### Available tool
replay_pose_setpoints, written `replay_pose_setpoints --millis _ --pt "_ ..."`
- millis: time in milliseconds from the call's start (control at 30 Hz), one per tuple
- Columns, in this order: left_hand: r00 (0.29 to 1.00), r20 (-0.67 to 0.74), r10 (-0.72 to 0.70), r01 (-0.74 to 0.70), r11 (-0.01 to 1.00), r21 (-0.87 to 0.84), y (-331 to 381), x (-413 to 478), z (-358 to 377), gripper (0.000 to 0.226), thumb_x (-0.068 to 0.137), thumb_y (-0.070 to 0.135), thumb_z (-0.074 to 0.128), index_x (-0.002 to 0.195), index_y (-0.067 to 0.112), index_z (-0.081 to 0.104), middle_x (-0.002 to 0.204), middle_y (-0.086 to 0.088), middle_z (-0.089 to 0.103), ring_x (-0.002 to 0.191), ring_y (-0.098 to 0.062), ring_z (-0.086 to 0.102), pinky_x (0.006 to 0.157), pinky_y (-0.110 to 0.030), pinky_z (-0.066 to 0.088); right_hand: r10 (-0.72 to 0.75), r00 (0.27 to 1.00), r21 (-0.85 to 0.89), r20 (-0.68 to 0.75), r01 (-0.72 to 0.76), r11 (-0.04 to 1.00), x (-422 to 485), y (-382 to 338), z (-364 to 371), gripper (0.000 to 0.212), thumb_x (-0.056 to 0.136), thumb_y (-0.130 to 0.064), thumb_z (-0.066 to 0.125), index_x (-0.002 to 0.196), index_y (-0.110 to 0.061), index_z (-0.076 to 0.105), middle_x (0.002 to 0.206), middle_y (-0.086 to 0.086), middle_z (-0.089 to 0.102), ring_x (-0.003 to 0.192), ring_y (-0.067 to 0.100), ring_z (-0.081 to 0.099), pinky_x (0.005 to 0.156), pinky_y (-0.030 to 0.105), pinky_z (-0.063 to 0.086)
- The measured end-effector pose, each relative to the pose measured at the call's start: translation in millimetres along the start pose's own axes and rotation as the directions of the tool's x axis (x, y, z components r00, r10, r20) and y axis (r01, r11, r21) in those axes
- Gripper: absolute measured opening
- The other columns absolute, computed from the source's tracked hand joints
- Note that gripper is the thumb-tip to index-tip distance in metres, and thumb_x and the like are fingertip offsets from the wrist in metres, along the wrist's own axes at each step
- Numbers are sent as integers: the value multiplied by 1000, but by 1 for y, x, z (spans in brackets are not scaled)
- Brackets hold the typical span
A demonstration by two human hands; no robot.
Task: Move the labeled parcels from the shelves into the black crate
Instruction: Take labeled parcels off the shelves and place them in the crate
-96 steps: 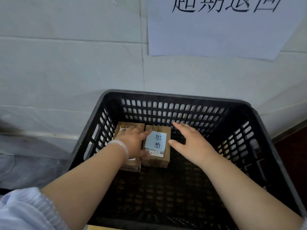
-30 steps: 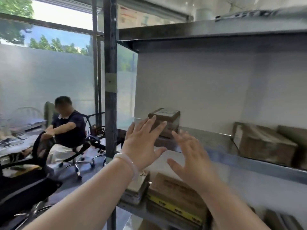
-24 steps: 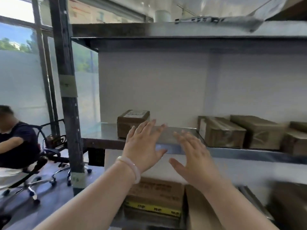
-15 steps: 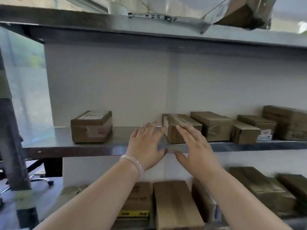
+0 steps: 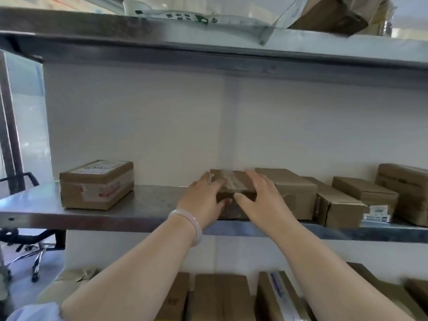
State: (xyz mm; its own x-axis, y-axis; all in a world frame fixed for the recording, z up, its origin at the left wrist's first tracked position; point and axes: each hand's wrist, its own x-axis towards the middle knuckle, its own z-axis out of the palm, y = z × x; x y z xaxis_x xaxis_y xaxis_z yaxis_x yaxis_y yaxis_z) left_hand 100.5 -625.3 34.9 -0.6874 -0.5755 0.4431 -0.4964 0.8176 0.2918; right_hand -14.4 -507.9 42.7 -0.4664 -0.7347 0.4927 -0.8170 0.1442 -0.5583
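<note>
Gripping a shelf-edge parcel (image 5: 231,184), left hand (image 5: 203,200) and right hand (image 5: 261,202); bare shelf (image 5: 157,200) leftward, box (image 5: 291,193) tight rightward.

brown taped parcel (image 5: 231,184) flat on middle shelf (image 5: 150,201), beside a row of brown parcels (image 5: 292,191), labelled parcel (image 5: 97,184) apart left
</note>
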Motion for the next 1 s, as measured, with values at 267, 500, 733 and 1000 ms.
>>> replay_pose_setpoints --millis 267,500,733,1000 --pt "998 -65 10 -19 992 -129 -26 -5 0 49 94 41 60 141 28 50 145 -2 47 135 -20 42 106 -23 28 131 991 194 -23 -124 973 15 2 13 57 99 -40 47 149 -17 33 147 -2 39 136 12 34 107 20 28" --pt "991 -6 -131 114 881 -459 -39 -5 -13 59 92 41 64 146 27 45 149 8 46 137 -10 42 109 -21 33 355 933 450 51 -339 826 30 -16 26 44 101 -28 46 141 -9 47 142 9 50 130 26 44 107 32 35" --pt "967 -14 -256 201 792 -577 -53 3 -28 62 90 51 61 144 26 45 146 0 50 131 -18 48 102 -24 38 197 979 573 -58 -129 809 21 -45 33 49 97 -25 55 145 -23 45 142 -10 49 128 6 45 98 19 37" --pt "964 35 -263 207 662 -720 -64 5 -37 69 83 64 59 144 37 40 146 -5 43 130 -24 48 110 -40 41 204 949 703 -239 24 711 29 -62 43 20 96 -21 57 112 -27 70 115 -21 58 117 4 54 89 15 44"
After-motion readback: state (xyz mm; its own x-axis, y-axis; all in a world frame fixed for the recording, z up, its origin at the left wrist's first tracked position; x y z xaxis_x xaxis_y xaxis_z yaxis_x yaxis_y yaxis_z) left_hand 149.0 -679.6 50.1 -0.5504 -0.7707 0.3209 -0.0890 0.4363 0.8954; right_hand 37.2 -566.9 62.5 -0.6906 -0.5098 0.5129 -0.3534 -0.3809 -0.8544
